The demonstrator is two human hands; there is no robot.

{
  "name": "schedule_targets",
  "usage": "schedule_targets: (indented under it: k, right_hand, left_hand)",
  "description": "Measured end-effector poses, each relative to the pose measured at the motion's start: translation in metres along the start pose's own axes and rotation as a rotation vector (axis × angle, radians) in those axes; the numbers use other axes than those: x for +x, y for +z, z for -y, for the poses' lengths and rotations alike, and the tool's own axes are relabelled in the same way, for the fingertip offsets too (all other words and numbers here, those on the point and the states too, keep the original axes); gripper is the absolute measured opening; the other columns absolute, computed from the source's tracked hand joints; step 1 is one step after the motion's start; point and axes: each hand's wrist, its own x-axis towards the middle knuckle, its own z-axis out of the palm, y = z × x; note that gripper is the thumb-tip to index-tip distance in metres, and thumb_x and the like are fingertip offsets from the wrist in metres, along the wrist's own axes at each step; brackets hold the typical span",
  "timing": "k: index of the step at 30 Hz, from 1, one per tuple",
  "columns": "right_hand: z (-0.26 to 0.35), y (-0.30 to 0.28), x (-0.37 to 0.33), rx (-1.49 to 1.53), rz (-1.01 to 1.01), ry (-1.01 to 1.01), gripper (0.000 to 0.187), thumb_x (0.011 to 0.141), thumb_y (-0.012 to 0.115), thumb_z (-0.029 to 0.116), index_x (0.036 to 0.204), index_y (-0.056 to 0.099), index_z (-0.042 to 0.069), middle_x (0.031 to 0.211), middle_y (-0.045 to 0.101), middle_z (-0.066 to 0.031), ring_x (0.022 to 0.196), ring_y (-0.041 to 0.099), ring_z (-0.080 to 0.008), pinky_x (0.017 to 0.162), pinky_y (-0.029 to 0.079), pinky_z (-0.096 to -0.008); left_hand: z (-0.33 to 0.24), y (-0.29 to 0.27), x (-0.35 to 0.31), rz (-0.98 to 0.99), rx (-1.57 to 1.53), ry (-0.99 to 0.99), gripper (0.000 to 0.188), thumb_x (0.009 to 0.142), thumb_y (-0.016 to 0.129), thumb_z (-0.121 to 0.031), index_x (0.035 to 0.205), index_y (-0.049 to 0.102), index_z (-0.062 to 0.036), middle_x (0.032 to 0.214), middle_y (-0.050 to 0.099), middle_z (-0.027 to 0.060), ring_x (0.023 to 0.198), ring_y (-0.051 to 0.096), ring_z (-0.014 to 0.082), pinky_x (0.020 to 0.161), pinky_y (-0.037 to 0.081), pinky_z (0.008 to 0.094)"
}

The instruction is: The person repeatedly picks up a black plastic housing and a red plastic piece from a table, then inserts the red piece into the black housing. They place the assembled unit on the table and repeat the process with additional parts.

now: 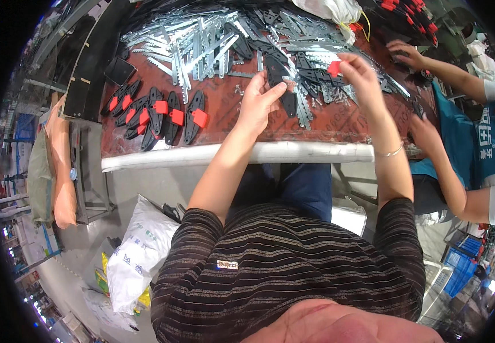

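My left hand [255,108] is closed around a long black plastic handle piece [276,70], thumb pressed on its lower part. To its right, my right hand [363,80] pinches a small red plastic piece [334,68] above the table, slightly blurred. Toothed silver metal strips [202,48] lie heaped across the far side. More black plastic pieces [315,74] lie loose between my hands. At the left, several black pieces with red parts on them [195,117] rest in a row.
A white padded roll [236,154] lines the red table's [219,117] front edge. A black box [119,72] sits at the left, a white plastic bag [336,10] at the back. At right, a co-worker's hands [408,55] reach over the table. A white sack [140,251] stands on the floor.
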Motion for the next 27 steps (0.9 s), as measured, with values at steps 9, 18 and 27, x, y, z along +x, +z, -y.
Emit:
schedule_targets:
  k: [9,18,27]
  right_hand:
    - [0.011,0.07,-0.085,0.623,0.039,0.078,0.018,0.089,0.058,0.008,0.105,0.055,-0.001,0.094,0.062,-0.0071,0.08,0.06,-0.0121,0.072,0.05,-0.0257]
    - [0.017,0.096,-0.107,0.582,-0.153,0.019,0.014,0.086,0.061,0.006,0.096,0.054,0.0,0.087,0.064,-0.0082,0.075,0.061,-0.0115,0.069,0.051,-0.0248]
    - [0.02,0.083,-0.111,0.464,-0.026,0.017,0.013,0.083,0.066,0.004,0.09,0.055,0.002,0.083,0.062,-0.0042,0.072,0.058,-0.0088,0.066,0.05,-0.0223]
  left_hand:
    - [-0.012,0.028,-0.042,-0.017,-0.08,0.025,0.029,0.085,0.061,-0.002,0.11,0.046,-0.002,0.097,0.061,0.0075,0.087,0.062,0.0142,0.073,0.056,0.0303]
    - [-0.01,0.033,-0.063,-0.1,-0.026,0.166,0.027,0.084,0.062,-0.001,0.107,0.047,-0.0016,0.094,0.062,0.0062,0.085,0.062,0.0124,0.073,0.053,0.0255]
    - [-0.019,0.024,-0.063,-0.1,0.427,0.19,0.024,0.081,0.066,-0.004,0.1,0.052,-0.004,0.086,0.059,-0.0001,0.077,0.056,0.006,0.069,0.046,0.0212]
